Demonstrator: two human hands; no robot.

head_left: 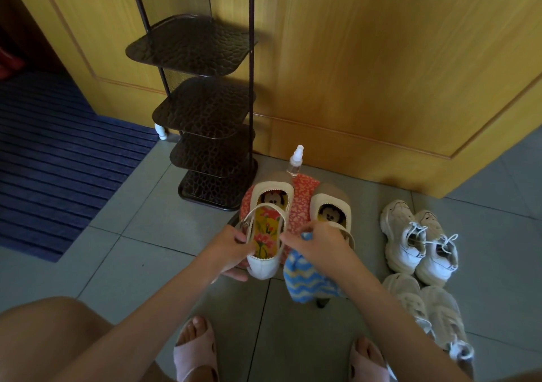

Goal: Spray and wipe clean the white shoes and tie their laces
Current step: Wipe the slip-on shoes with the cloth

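Two pale pink slide slippers (pixel 195 352) are standing nearest, toes showing. The feet are set apart so that the work is sitting between them on the grey tiled floor (pixel 146 220).

Just beyond, the left hand (pixel 231 248) is gripping a white strap shoe with a flowered insole (pixel 262 263) at its heel end. The thumb is lying over the rim and the fingers are curling beneath the sole, apparently to steady the shoe and turn its side towards the other hand. The right hand (pixel 321 242) is closing round a bunched blue and yellow striped cloth (pixel 308 282), whose loose end is hanging below the wrist. Its fingertips are meeting the shoe's side by the strap, which looks like wiping in progress.

The matching white strap shoe (pixel 319 202) is waiting just beside, resting on a red speckled mat (pixel 302 194) that is probably keeping the floor dry. A small clear spray bottle (pixel 294 163) is standing upright at the mat's far edge, within reach for the next spraying.

To the right, a pair of white lace-up trainers (pixel 410 235) is sitting with laces loose, so the tying is not yet done. A pair of pale mesh shoes (pixel 407 293) is lying nearer the feet. A dark metal tiered rack (pixel 205 109) is standing against the yellow wooden cabinet (pixel 381 73).
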